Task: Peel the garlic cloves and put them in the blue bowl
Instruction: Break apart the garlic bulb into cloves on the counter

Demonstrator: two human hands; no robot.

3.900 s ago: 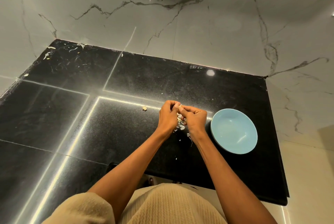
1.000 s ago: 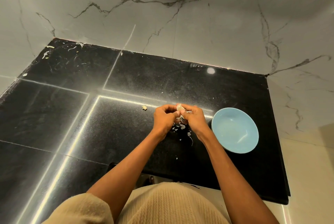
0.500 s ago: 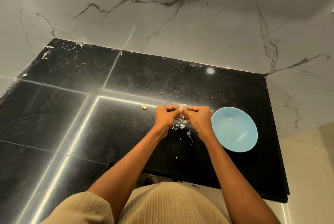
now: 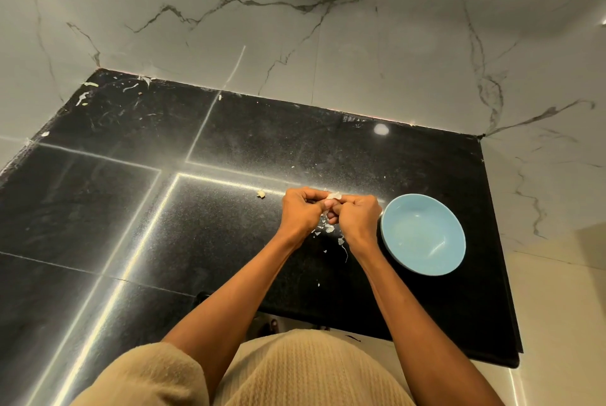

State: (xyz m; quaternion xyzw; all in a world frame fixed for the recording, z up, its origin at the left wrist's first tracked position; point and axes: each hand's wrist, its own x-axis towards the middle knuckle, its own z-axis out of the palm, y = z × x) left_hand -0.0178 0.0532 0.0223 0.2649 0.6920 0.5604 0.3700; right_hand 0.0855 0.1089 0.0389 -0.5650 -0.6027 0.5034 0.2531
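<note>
Both hands have stayed together over the black surface, the left hand and right hand curled, pinching one garlic clove between them. More skin flakes lie beneath than seconds ago; peeling is advancing. The blue bowl beside the right hand holds nothing. The clove is mostly hidden by fingers; how much skin remains cannot be judged.

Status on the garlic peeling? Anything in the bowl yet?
Done: nothing delivered; the blue bowl looks empty. Skin flakes lie on the black counter. In hand: left hand and right hand pinch one garlic clove. Left: finish peeling, drop it in.
</note>
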